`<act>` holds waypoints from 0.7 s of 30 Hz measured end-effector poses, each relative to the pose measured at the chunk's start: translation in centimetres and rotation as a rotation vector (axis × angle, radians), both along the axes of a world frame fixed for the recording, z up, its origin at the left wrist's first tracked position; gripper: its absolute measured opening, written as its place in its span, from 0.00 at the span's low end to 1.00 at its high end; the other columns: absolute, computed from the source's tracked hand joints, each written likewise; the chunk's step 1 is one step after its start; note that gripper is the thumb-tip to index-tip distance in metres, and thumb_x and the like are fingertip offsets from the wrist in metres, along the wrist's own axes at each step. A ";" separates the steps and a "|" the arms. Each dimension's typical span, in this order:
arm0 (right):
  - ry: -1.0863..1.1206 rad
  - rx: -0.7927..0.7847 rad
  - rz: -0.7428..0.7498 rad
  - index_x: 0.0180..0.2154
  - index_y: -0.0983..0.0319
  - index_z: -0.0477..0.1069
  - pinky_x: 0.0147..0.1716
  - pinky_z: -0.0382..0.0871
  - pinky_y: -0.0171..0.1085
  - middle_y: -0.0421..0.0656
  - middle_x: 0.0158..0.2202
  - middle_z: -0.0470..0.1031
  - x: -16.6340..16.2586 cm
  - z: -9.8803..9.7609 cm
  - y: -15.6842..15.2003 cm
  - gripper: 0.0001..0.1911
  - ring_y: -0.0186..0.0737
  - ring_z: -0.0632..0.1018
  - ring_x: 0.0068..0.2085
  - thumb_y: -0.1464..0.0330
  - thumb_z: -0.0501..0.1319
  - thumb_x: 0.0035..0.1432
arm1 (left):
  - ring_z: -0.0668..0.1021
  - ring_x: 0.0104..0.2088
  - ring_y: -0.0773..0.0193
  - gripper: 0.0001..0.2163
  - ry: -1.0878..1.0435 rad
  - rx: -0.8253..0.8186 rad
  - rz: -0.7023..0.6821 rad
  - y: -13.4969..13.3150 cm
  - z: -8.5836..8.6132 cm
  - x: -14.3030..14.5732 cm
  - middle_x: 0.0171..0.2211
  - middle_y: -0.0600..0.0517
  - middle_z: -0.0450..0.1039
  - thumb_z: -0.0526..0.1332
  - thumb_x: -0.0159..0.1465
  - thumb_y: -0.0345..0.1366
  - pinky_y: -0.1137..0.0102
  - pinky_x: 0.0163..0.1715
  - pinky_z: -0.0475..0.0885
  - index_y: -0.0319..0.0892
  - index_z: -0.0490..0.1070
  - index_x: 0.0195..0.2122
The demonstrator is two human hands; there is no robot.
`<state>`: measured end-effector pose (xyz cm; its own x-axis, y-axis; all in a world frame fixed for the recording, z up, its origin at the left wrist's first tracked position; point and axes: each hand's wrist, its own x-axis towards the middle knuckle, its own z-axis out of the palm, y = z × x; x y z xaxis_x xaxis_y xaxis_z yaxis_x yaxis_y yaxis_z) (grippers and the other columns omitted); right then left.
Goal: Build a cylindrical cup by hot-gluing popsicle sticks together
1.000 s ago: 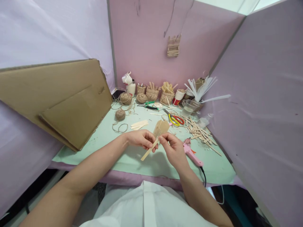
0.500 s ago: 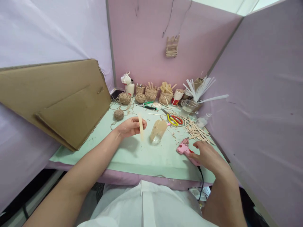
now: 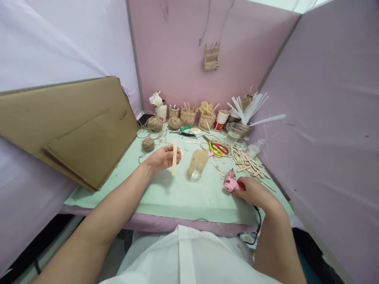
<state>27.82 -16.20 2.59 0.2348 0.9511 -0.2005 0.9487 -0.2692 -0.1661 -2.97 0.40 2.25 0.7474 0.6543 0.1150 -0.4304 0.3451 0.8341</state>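
Note:
My left hand (image 3: 162, 157) pinches a flat wooden craft stick (image 3: 174, 157), held upright above the green table top (image 3: 166, 193). To its right lies a small cup clad in wooden sticks (image 3: 197, 163), tipped on its side. My right hand (image 3: 254, 192) is wrapped round the handle of a pink glue gun (image 3: 230, 182) at the right of the table, its nozzle pointing toward the back. The gun's black cord (image 3: 257, 225) hangs over the front edge.
A big cardboard sheet (image 3: 71, 122) leans at the left. Twine balls (image 3: 148, 143), stick baskets (image 3: 189, 116), green pliers (image 3: 184, 131), yellow-red scissors (image 3: 217, 148), a clear cup (image 3: 235, 132) and loose wooden sticks (image 3: 248, 165) crowd the back and right. Pink panels wall in the table.
My hands came apart: the stick-clad cup now lies on the table, the left hand keeps one stick, and the right hand has reached right and closed on the glue gun.

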 end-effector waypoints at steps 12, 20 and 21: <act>0.951 0.720 0.177 0.46 0.60 0.69 0.31 0.68 0.38 0.48 0.42 0.75 -7.2 2.3 -2.8 0.19 0.42 0.76 0.38 0.54 0.52 0.65 | 0.75 0.25 0.69 0.15 0.030 -0.009 -0.050 0.4 -0.9 0.1 0.26 0.51 0.73 0.76 0.43 0.35 0.73 0.28 0.69 0.35 0.76 0.29; 0.999 0.674 0.229 0.46 0.61 0.70 0.27 0.65 0.35 0.46 0.40 0.74 -12.8 -0.1 -1.9 0.19 0.38 0.72 0.34 0.55 0.51 0.66 | 0.77 0.27 0.68 0.17 0.092 -0.020 -0.082 0.8 -1.5 0.1 0.25 0.49 0.75 0.76 0.44 0.35 0.71 0.34 0.71 0.34 0.76 0.33; 0.987 0.673 0.227 0.45 0.61 0.70 0.27 0.64 0.34 0.45 0.38 0.73 -12.7 -0.2 -1.9 0.18 0.37 0.72 0.33 0.55 0.51 0.66 | 0.77 0.27 0.68 0.17 0.095 -0.012 -0.088 0.7 -1.5 0.1 0.25 0.49 0.75 0.76 0.44 0.35 0.71 0.34 0.71 0.34 0.76 0.33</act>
